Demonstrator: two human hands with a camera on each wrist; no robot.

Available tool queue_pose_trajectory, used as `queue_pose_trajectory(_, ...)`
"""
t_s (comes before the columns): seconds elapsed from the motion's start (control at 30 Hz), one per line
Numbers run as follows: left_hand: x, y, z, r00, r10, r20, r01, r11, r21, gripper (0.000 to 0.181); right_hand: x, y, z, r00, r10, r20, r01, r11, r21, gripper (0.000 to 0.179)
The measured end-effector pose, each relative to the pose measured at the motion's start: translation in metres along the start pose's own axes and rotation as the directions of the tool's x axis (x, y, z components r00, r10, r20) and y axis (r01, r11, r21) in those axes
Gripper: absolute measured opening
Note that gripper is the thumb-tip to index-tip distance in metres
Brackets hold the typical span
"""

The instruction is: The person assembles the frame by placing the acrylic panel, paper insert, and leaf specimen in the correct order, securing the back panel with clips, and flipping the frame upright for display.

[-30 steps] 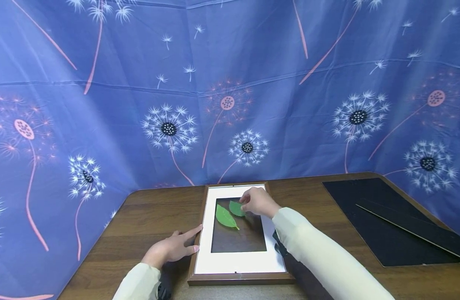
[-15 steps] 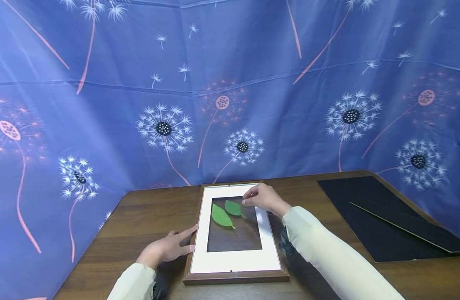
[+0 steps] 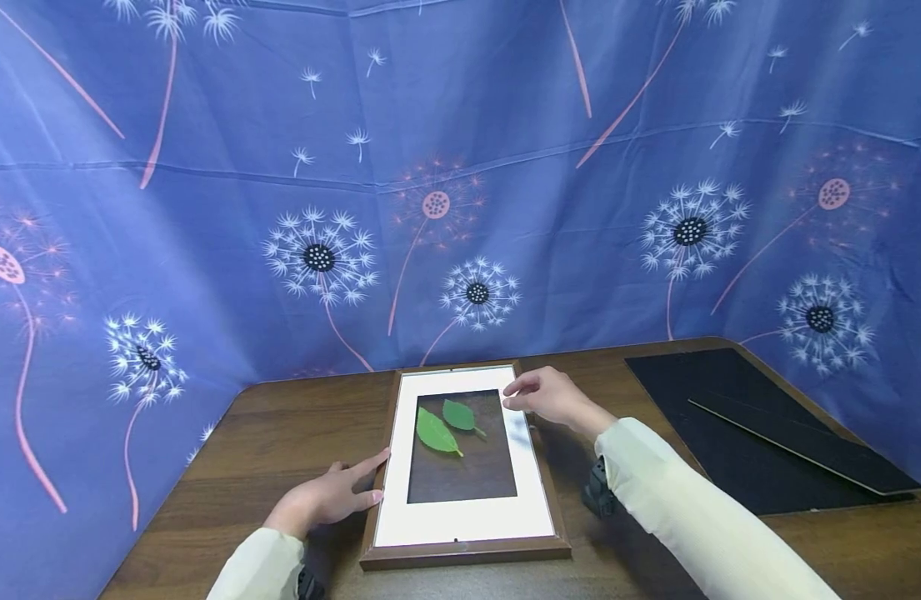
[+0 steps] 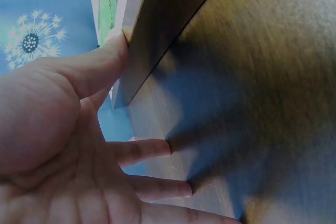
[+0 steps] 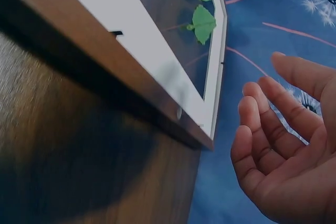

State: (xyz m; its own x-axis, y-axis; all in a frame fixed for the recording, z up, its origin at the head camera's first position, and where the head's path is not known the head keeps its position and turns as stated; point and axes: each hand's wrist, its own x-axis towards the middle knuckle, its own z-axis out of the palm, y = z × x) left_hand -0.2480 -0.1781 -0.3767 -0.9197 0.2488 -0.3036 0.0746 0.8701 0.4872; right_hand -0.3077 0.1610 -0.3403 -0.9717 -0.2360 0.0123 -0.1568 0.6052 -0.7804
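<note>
Centrally placed on the table: one brown picture frame, lying flat, with white mat and see-through opening. Within the opening, two green leaves: larger leaf at left, smaller leaf just beside it at right, both stems pointing down and to the right.

Right hand: near the frame's upper right corner, to the right of both leaves; fingers loosely bent, thumb apart from them, nothing held. In the head view its fingertips overlap the mat's right margin; contact cannot be told.

Left hand: directly left of the frame, thumb and index finger at its left edge, remaining fingers spread, their tips on the table.

Arms: both in pale cream sleeves, reaching in from the near edge; right arm extended further. Dark device at the right wrist.
</note>
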Motion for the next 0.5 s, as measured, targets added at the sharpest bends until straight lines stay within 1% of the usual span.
queue_pose_trajectory(0.2, 0.002, 0.000, 0.000, 1.000, -0.007, 0.011, 0.007, 1.000, 0.005, 0.067, -0.012, 0.010, -0.014, 1.000, 0.008, 0.006, -0.009, 0.999, 0.045, 0.029)
queue_pose_trajectory(0.33, 0.002, 0.001, -0.001, 1.000, -0.002, 0.015, 0.002, 1.000, 0.013, 0.067, -0.020, 0.016, -0.025, 1.000, 0.004, 0.006, -0.005, 0.998, 0.065, 0.030)
queue_pose_trajectory(0.5, 0.002, 0.001, -0.004, 1.000, 0.011, 0.017, -0.011, 1.000, 0.008, 0.066, -0.031, 0.025, -0.037, 1.000, 0.011, 0.003, -0.011, 0.999, 0.045, 0.032)
